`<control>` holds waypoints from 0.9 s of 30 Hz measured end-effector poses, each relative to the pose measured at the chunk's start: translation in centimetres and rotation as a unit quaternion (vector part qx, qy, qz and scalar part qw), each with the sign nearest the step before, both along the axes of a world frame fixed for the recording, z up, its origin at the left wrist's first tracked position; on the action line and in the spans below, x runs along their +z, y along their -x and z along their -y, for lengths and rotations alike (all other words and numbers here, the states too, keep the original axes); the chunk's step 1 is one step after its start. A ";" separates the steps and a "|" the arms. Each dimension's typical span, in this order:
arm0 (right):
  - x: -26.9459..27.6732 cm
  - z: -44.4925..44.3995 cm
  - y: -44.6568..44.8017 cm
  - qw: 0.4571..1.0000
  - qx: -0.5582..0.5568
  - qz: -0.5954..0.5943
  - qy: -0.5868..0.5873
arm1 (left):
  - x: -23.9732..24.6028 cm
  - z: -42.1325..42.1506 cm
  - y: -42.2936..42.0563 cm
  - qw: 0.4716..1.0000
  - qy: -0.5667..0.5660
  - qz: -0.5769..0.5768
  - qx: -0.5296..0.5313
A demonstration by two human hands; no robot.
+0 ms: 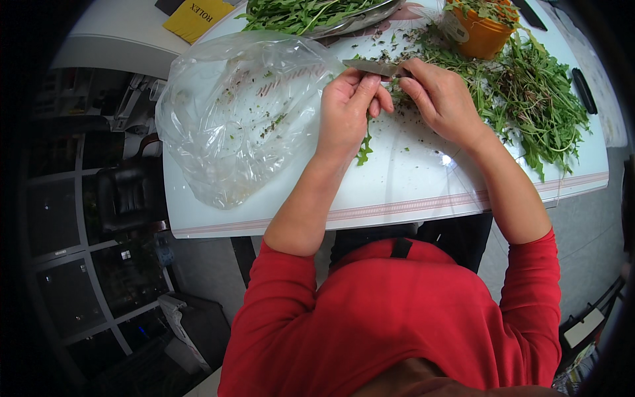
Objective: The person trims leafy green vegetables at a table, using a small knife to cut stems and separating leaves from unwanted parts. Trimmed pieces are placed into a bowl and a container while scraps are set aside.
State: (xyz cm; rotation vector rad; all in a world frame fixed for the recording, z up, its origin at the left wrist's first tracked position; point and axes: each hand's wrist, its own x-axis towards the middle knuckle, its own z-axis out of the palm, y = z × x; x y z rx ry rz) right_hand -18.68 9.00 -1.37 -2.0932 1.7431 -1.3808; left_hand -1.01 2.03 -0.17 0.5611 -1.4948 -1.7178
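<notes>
My right hand point(436, 94) grips a small knife point(369, 66) by its handle, the blade pointing left over the fingertips of my left hand point(352, 101). Those left fingers are closed on a leafy green plant point(365, 146), whose leaves hang below the hand; its upper part is mostly hidden. Right of my hands lies a heap of leafy greens point(538, 99) with thin stems and brownish roots. At the top, a metal bowl point(357, 24) holds more greens. A clear plastic bag point(238, 129) lies spread out left of my left hand, with plant scraps on it.
An orange pot point(481, 37) with wilted plant bits stands behind the heap. Soil crumbs and leaf scraps dot the white table point(397, 183). A black oblong object point(584, 91) lies near the right edge, a dark flat one point(530, 14) at top right. A yellow pouch point(196, 19) is at upper left.
</notes>
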 end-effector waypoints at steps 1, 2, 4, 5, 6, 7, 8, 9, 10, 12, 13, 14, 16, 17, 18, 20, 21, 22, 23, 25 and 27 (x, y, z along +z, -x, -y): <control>-0.1 0.0 0.2 1.000 0.001 0.010 -0.011 | 0.1 0.0 0.0 1.000 0.010 0.001 0.004; -0.1 0.1 0.4 1.000 0.003 0.019 -0.022 | 0.2 0.1 -0.1 0.999 0.026 0.010 0.016; -0.2 0.3 1.1 0.999 -0.031 0.024 -0.029 | 0.4 0.2 -0.1 0.997 0.058 0.027 0.039; -0.3 0.4 1.5 0.998 -0.048 0.027 -0.032 | 0.4 0.1 -0.1 0.996 0.066 0.042 0.048; -0.2 0.6 1.7 0.998 -0.046 0.031 -0.026 | 0.5 0.0 -0.2 0.994 0.074 0.056 0.058; -0.1 0.5 1.6 0.998 -0.042 0.035 -0.027 | 0.5 -0.1 -0.3 0.992 0.082 0.071 0.067; 0.0 0.2 1.4 0.998 -0.038 0.038 -0.028 | 0.6 -0.1 -0.2 0.990 0.094 0.068 0.075; 0.2 0.0 1.1 0.998 -0.035 0.042 -0.029 | 0.5 -0.2 0.0 0.989 0.107 0.066 0.082; 0.2 -0.1 0.7 0.999 -0.021 0.026 -0.012 | 0.5 -0.3 0.1 0.987 0.119 0.064 0.088; 0.2 -0.1 0.1 1.000 0.007 -0.008 0.024 | 0.3 -0.4 0.0 0.983 0.139 0.070 0.100; 0.3 -0.1 -0.1 0.999 0.010 -0.017 0.026 | 0.2 -0.5 -0.1 0.981 0.149 0.073 0.105; 0.3 -0.2 -0.2 0.999 0.013 -0.027 0.028 | 0.2 -0.6 -0.1 0.980 0.152 0.076 0.104; 0.4 -0.2 -0.2 0.999 0.014 -0.041 0.030 | 0.4 -0.7 0.0 0.979 0.158 0.081 0.101; 0.4 -0.3 -0.1 0.998 0.012 -0.045 0.031 | 0.4 -0.7 0.0 0.978 0.165 0.082 0.100; 0.4 -0.3 -0.2 0.998 0.011 -0.049 0.032 | 0.4 -0.6 -0.1 0.976 0.173 0.083 0.100; 0.5 -0.3 -0.2 0.998 0.010 -0.052 0.032 | 0.3 -0.6 -0.1 0.975 0.183 0.080 0.101; 0.5 -0.3 -0.2 0.998 0.010 -0.053 0.032 | 0.2 -0.6 0.0 0.975 0.184 0.075 0.101; 0.5 -0.3 -0.2 0.998 0.011 -0.056 0.035 | 0.1 -0.6 0.0 0.975 0.186 0.070 0.101; 0.4 -0.2 -0.2 0.998 0.012 -0.058 0.038 | 0.1 -0.6 0.0 0.975 0.185 0.068 0.103; 0.2 -0.2 -0.1 0.997 0.012 -0.063 0.041 | -0.1 -0.6 0.1 0.976 0.181 0.063 0.107; 0.1 -0.2 -0.1 0.997 0.012 -0.065 0.039 | -0.1 -0.6 0.1 0.975 0.183 0.069 0.109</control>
